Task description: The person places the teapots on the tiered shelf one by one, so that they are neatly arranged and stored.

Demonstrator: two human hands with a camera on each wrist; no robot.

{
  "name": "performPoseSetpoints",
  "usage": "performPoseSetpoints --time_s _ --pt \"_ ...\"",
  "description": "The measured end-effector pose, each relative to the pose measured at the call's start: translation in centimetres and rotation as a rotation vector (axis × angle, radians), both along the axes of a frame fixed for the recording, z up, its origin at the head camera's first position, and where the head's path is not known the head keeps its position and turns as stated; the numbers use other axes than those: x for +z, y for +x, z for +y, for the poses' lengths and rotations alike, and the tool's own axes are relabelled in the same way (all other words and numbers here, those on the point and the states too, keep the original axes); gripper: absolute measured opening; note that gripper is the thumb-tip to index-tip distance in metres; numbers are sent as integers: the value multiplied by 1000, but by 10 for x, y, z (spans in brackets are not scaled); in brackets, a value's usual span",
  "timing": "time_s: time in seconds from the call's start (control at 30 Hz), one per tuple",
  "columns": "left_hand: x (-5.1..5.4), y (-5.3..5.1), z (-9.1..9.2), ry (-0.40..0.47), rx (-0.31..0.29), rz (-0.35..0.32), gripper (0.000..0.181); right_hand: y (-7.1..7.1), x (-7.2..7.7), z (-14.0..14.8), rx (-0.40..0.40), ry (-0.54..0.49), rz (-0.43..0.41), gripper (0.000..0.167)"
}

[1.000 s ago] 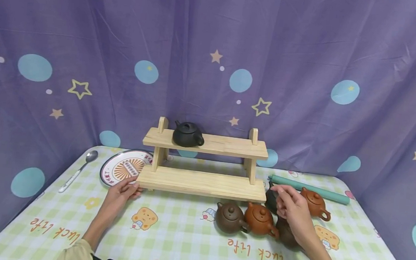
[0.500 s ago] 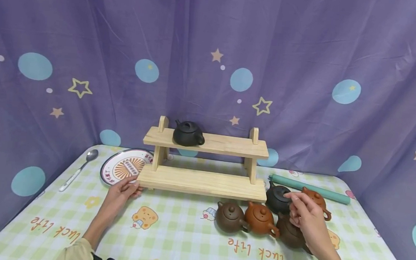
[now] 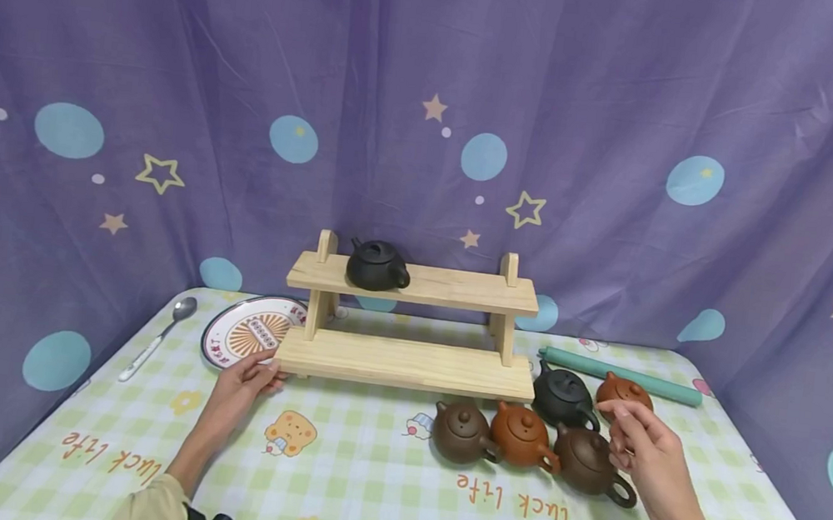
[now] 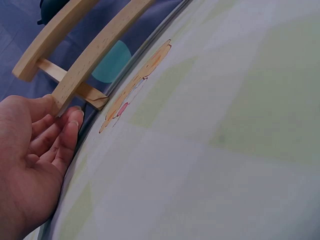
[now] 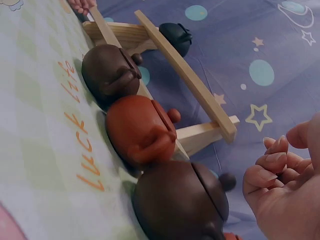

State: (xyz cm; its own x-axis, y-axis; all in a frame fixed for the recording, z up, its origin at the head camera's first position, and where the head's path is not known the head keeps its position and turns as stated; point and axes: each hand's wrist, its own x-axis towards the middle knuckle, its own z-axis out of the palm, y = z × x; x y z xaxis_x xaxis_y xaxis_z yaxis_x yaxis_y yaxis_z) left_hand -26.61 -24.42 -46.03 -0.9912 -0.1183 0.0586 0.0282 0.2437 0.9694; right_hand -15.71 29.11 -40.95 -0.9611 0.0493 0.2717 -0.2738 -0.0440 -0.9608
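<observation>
My left hand (image 3: 239, 394) grips the left end of the wooden shelf (image 3: 406, 365); in the left wrist view, the thumb and fingers of that hand (image 4: 37, 155) pinch the plank's end. A black teapot (image 3: 376, 269) stands on the upper tier. My right hand (image 3: 649, 462), fingers loosely curled and holding nothing, is over the right side by an orange teapot (image 3: 622, 389); whether it touches is unclear. Beside it stand a black teapot (image 3: 562, 395), a dark brown one (image 3: 581, 460), another orange one (image 3: 520, 436) and another brown one (image 3: 460, 433). The right wrist view shows the curled hand (image 5: 287, 180).
A patterned plate (image 3: 228, 338) lies behind my left hand, with a spoon (image 3: 152, 347) farther left. A green rolled item (image 3: 624, 374) lies behind the teapots at the right. The purple curtain (image 3: 436, 61) hangs behind the table.
My right hand has moved right and slightly nearer, from above the black teapot to beside the back orange one. The black and brown teapots there are uncovered. My left hand stays on the shelf.
</observation>
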Motion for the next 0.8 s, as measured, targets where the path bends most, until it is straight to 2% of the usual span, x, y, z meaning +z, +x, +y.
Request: performPoseSetpoints --time_s 0.37,0.8 --pt "1 1 1 14 -4 2 43 12 -12 25 -8 -58 1 26" --pt "1 1 0 6 -3 -14 45 23 -27 43 -91 -39 -79 27"
